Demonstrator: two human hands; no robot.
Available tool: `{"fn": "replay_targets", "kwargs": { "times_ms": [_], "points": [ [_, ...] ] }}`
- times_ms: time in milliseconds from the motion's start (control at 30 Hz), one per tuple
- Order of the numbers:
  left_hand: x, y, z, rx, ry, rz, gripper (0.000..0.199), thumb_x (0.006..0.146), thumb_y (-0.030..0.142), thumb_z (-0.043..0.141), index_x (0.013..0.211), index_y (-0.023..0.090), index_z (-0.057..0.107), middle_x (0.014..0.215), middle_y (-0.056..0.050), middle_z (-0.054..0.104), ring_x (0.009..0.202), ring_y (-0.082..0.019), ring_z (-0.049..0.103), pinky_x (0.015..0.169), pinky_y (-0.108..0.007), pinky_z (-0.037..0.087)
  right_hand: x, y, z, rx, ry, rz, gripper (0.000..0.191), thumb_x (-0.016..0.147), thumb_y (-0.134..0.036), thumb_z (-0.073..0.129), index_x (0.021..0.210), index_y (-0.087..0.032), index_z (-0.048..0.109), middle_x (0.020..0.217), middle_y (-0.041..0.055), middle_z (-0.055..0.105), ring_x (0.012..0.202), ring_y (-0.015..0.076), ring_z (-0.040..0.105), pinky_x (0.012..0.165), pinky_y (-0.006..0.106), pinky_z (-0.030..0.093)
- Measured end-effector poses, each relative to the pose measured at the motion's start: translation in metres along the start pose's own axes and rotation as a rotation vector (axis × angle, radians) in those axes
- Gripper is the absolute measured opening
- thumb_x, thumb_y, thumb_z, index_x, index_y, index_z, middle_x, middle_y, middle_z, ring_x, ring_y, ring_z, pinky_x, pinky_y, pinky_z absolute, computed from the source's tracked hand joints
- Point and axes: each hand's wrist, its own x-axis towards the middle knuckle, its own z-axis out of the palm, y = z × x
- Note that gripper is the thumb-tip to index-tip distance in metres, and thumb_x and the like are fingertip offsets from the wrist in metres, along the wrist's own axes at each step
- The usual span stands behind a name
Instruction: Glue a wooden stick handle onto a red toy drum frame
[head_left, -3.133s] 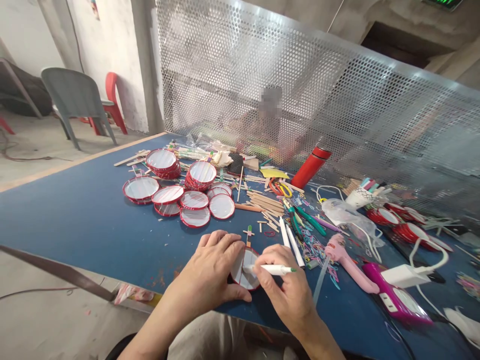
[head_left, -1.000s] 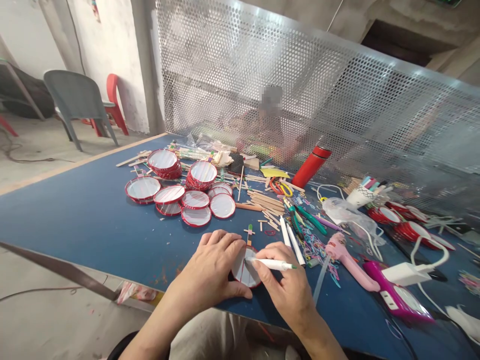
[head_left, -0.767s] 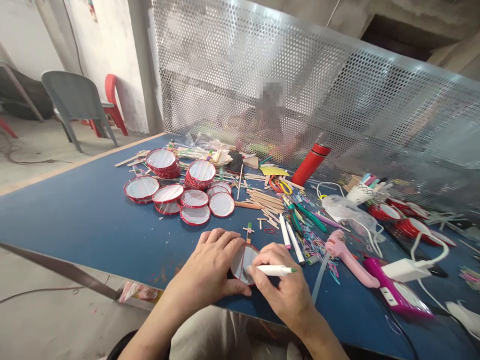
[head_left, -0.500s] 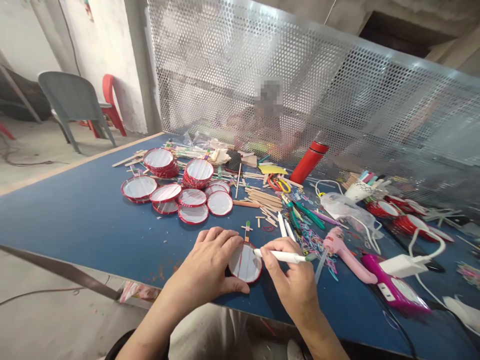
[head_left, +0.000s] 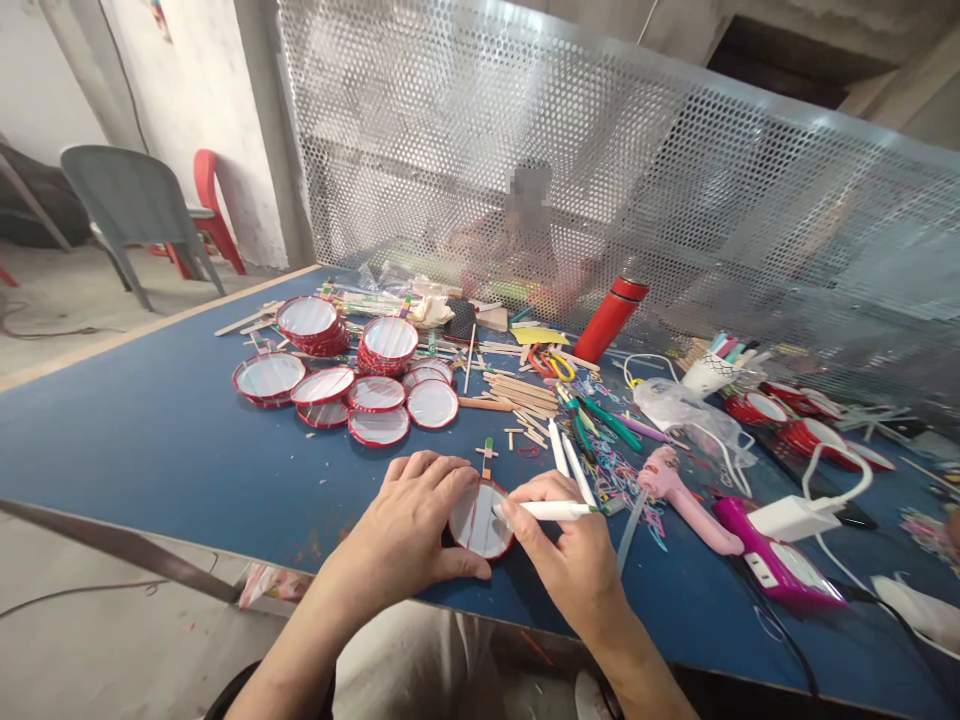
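Head view: left hand [head_left: 412,518] and right hand [head_left: 574,545] above a blue surface [head_left: 150,440].
Left fingers: close together, thumb spread wide, resting at the disc's left edge.
Right fingers: pinching a white marker [head_left: 553,511] – one end over the disc, contact unclear.
Red-rimmed disc [head_left: 484,520]: lying between both hands' fingers, stick handle [head_left: 488,458] pointing away.
Beyond left fingers: more red-rimmed discs [head_left: 378,424].
Right of right fingers: pink glue gun [head_left: 691,508].

From out here I can read no lettering, brand, number or sign, on the table [head_left: 150,430] or beyond it.
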Motion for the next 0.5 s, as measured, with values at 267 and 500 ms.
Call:
{"fn": "replay_targets", "kwargs": {
  "times_ms": [267, 500],
  "points": [
    [-0.0013, 0.0001, -0.0008, -0.009, -0.004, -0.005, 0.076, 0.067, 0.069, 0.073, 0.122, 0.019, 0.057, 0.129, -0.01, 0.061, 0.112, -0.032, 0.052, 0.093, -0.047, 0.039, -0.0007, -0.0025, -0.0019, -0.013, -0.057, -0.035, 0.021, 0.093, -0.021, 0.054, 0.072, -0.02, 0.054, 0.071, -0.0005, 0.058, 0.071, 0.0155, 0.053, 0.071, 0.031, 0.038],
    [-0.0009, -0.0017, 0.0003, -0.005, 0.006, 0.008, 0.075, 0.068, 0.068, 0.072, 0.122, 0.019, 0.057, 0.129, -0.011, 0.061, 0.112, -0.032, 0.052, 0.092, -0.046, 0.039, -0.0005, -0.0056, -0.004, 0.025, -0.037, -0.112, 0.017, 0.091, -0.016, 0.055, 0.074, -0.02, 0.053, 0.071, -0.002, 0.057, 0.073, 0.0146, 0.053, 0.074, 0.031, 0.038]
  ]
}}
